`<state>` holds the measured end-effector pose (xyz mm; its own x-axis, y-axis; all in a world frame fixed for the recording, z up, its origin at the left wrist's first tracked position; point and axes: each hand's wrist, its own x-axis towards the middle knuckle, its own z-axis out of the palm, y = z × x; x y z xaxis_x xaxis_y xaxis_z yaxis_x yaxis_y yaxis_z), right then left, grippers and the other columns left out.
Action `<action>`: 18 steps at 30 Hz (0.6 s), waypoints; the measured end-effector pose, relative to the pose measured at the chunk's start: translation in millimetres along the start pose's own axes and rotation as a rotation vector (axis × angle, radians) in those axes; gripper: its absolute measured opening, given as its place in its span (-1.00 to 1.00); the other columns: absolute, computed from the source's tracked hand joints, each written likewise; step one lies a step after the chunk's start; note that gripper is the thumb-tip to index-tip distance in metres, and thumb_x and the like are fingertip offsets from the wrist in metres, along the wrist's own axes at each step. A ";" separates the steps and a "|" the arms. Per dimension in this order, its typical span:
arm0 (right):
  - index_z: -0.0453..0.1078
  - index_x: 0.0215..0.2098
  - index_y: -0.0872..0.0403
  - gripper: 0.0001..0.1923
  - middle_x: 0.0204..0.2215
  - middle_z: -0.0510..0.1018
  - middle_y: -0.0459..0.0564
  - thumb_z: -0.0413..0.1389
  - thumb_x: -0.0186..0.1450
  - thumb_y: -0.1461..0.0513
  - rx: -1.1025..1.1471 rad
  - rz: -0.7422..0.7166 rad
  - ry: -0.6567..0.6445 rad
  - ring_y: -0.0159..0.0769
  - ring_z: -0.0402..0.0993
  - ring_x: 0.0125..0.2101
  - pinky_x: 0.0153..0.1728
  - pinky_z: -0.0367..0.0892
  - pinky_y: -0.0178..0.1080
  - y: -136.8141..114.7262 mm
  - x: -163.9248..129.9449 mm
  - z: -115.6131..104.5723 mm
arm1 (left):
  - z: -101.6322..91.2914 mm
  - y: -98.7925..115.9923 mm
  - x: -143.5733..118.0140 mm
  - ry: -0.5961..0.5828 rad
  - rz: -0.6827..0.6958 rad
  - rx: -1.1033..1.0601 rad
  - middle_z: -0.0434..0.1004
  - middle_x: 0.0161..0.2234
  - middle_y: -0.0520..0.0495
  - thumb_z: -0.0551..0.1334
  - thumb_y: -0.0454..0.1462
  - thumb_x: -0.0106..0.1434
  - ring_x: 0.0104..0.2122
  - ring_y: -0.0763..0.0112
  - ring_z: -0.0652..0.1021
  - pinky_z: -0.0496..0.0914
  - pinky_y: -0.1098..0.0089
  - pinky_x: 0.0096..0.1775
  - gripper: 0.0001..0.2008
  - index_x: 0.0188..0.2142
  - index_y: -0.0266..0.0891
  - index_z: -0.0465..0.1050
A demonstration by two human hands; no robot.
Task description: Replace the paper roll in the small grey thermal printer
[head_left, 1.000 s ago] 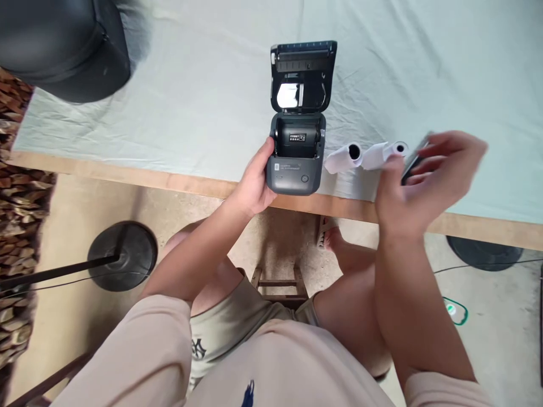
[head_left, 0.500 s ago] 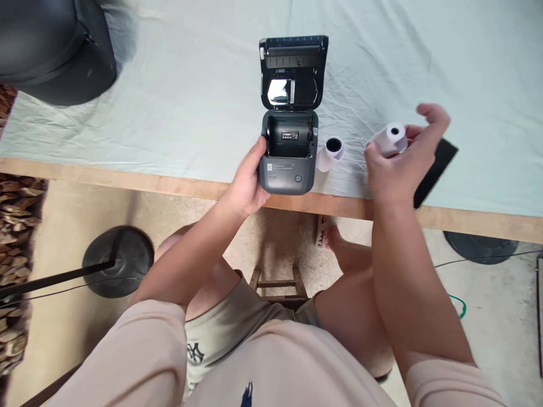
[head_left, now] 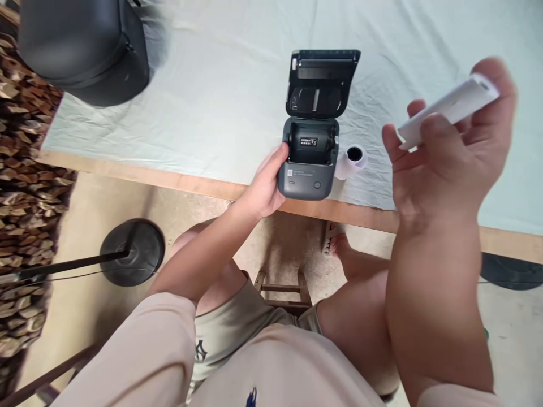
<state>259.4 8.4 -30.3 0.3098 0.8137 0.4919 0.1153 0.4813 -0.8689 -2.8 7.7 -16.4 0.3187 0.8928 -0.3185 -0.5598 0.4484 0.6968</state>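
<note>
A small dark grey label printer [head_left: 307, 181] stands at the table's front edge with its lid [head_left: 324, 85] raised and its paper bay showing no roll inside. My left hand [head_left: 268, 185] is closed on the printer's left side, thumb near the bay's rim. Just right of the printer, a white paper roll [head_left: 347, 166] with a dark core rests on the cloth. Up to the right, my right hand [head_left: 449, 155] holds another white paper roll [head_left: 453, 106], tilted and slightly blurred, between thumb and fingers.
A pale green cloth [head_left: 220, 85] covers the table, whose wooden edge [head_left: 169, 180] runs along the front. At the back left sits a black case [head_left: 93, 51]. Stacked firewood [head_left: 25, 198] and a round black stand base [head_left: 132, 251] are at the left.
My right hand has lifted the paper roll up and to the right and turned it lengthwise. My left hand stays on the printer. The view has shifted, and the black flat object at right is out of sight.
</note>
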 end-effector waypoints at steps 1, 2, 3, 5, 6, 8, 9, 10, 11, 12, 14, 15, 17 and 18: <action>0.41 0.45 -0.49 -0.37 0.27 0.54 -0.07 0.40 0.46 -0.04 -0.087 -0.072 -0.061 0.00 0.71 0.27 0.02 0.76 0.04 -18.8 -0.9 14.4 | 0.2 -0.7 -0.7 -0.003 0.004 0.001 0.88 0.12 -0.08 0.26 0.02 0.71 0.42 -0.03 0.74 0.73 0.06 0.37 -0.63 0.16 -0.16 0.69; 0.43 0.43 -0.46 -0.34 0.24 0.57 -0.06 0.45 0.43 -0.08 -0.141 -0.174 -0.081 -0.01 0.74 0.17 -0.07 0.74 -0.01 -35.8 -2.0 27.9 | 0.4 -1.5 -1.6 -0.006 0.009 0.004 0.87 0.12 -0.07 0.32 0.03 0.68 0.41 -0.04 0.75 0.73 0.05 0.36 -0.65 0.14 -0.15 0.69; 0.47 0.38 -0.38 -0.38 0.16 0.61 -0.04 0.47 0.41 -0.08 -0.192 -0.246 -0.118 -0.02 0.75 0.08 -0.13 0.73 -0.02 -50.2 -3.4 39.7 | 0.5 -2.4 -2.6 -0.010 0.013 0.010 0.87 0.13 -0.07 0.38 0.04 0.64 0.41 -0.06 0.75 0.73 0.05 0.36 -0.66 0.12 -0.14 0.68; 0.54 0.20 -0.23 -0.62 0.03 0.71 -0.03 0.39 0.46 0.03 -0.385 -0.307 -0.232 -0.04 0.77 -0.04 -0.10 0.72 0.02 -69.2 -6.7 55.9 | 0.3 -3.9 -4.7 -0.029 0.025 0.027 0.86 0.12 -0.06 0.48 0.05 0.56 0.39 -0.06 0.75 0.74 0.07 0.34 -0.65 0.08 -0.13 0.66; 0.55 0.12 -0.19 -0.73 -0.02 0.74 -0.02 0.34 0.47 0.09 -0.503 -0.307 -0.278 -0.03 0.76 -0.08 -0.07 0.72 0.05 -73.8 -8.3 60.1 | 0.2 -4.7 -5.8 -0.043 0.036 0.040 0.86 0.11 -0.06 0.51 0.06 0.53 0.38 -0.05 0.76 0.74 0.09 0.33 -0.63 0.06 -0.13 0.65; 0.53 0.03 -0.17 -0.81 -0.03 0.77 0.02 0.27 0.46 0.18 -0.721 -0.268 -0.339 0.00 0.74 -0.10 0.00 0.70 0.08 -74.9 -10.9 62.0 | -0.3 -6.2 -7.5 -0.066 0.064 0.073 0.85 0.09 -0.05 0.56 0.08 0.47 0.34 -0.02 0.78 0.75 0.14 0.30 -0.59 0.04 -0.13 0.64; 0.53 0.03 -0.17 -0.79 -0.02 0.77 0.04 0.25 0.44 0.21 -0.794 -0.236 -0.362 0.01 0.73 -0.09 0.02 0.69 0.09 -72.8 -11.9 61.2 | -0.5 -7.0 -8.1 -0.076 0.080 0.090 0.85 0.07 -0.05 0.58 0.10 0.44 0.31 0.01 0.79 0.75 0.17 0.28 -0.56 0.05 -0.13 0.64; 0.53 0.04 -0.17 -0.76 0.01 0.78 0.05 0.25 0.43 0.23 -0.838 -0.202 -0.380 0.03 0.73 -0.07 0.02 0.68 0.08 -69.8 -12.8 60.2 | -0.6 -7.9 -8.5 -0.086 0.094 0.106 0.85 0.06 -0.04 0.60 0.12 0.41 0.29 0.03 0.80 0.75 0.19 0.25 -0.52 0.06 -0.12 0.64; 0.55 0.06 -0.16 -0.72 0.02 0.79 0.05 0.25 0.41 0.25 -0.860 -0.177 -0.396 0.04 0.74 -0.07 0.00 0.67 0.07 -66.4 -13.6 59.5 | -0.7 -8.6 -8.7 -0.097 0.104 0.122 0.85 0.05 -0.03 0.61 0.14 0.39 0.27 0.05 0.81 0.75 0.21 0.23 -0.49 0.08 -0.11 0.64; 0.56 0.06 -0.15 -0.70 0.01 0.80 0.05 0.24 0.39 0.27 -0.872 -0.162 -0.405 0.04 0.74 -0.09 -0.02 0.66 0.06 -63.1 -14.3 59.5 | -0.7 -9.3 -8.7 -0.106 0.113 0.134 0.85 0.04 -0.02 0.61 0.17 0.38 0.24 0.07 0.81 0.76 0.23 0.20 -0.46 0.10 -0.10 0.64; 0.61 0.04 -0.13 -0.69 -0.09 0.82 0.03 0.22 0.38 0.29 -0.885 -0.154 -0.402 0.00 0.74 -0.21 -0.06 0.65 0.04 -58.2 -15.5 61.3 | -0.4 -10.3 -8.4 -0.117 0.126 0.156 0.85 0.02 -0.03 0.60 0.20 0.38 0.19 0.09 0.82 0.76 0.25 0.14 -0.44 0.09 -0.09 0.64; 0.64 0.01 -0.13 -0.70 -0.17 0.82 0.01 0.20 0.39 0.30 -0.891 -0.159 -0.390 -0.02 0.73 -0.27 -0.05 0.64 0.05 -57.0 -16.0 62.8 | -0.1 -10.5 -8.2 -0.116 0.128 0.165 0.84 0.01 -0.03 0.58 0.20 0.40 0.17 0.09 0.83 0.75 0.26 0.12 -0.46 0.08 -0.09 0.64; 0.68 -0.02 -0.14 -0.70 -0.30 0.79 -0.02 0.15 0.45 0.30 -0.899 -0.172 -0.356 -0.04 0.71 -0.34 0.01 0.64 0.08 -57.5 -16.7 65.7 | 0.5 -10.2 -7.5 -0.101 0.119 0.171 0.83 -0.03 -0.05 0.56 0.16 0.45 0.16 0.08 0.83 0.75 0.25 0.10 -0.53 0.05 -0.10 0.65; 0.69 -0.03 -0.15 -0.70 -0.32 0.79 -0.03 0.13 0.49 0.29 -0.900 -0.177 -0.338 -0.03 0.72 -0.33 0.03 0.63 0.09 -59.0 -17.1 66.7 | 0.6 -9.8 -7.0 -0.094 0.106 0.165 0.83 -0.04 -0.05 0.55 0.14 0.46 0.16 0.06 0.83 0.76 0.22 0.11 -0.56 0.05 -0.10 0.65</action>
<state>184.4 -12.2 16.2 -0.0521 0.8717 0.4873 0.8549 0.2911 -0.4294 0.9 -3.0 -20.6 0.3390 0.9229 -0.1823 -0.4635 0.3325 0.8214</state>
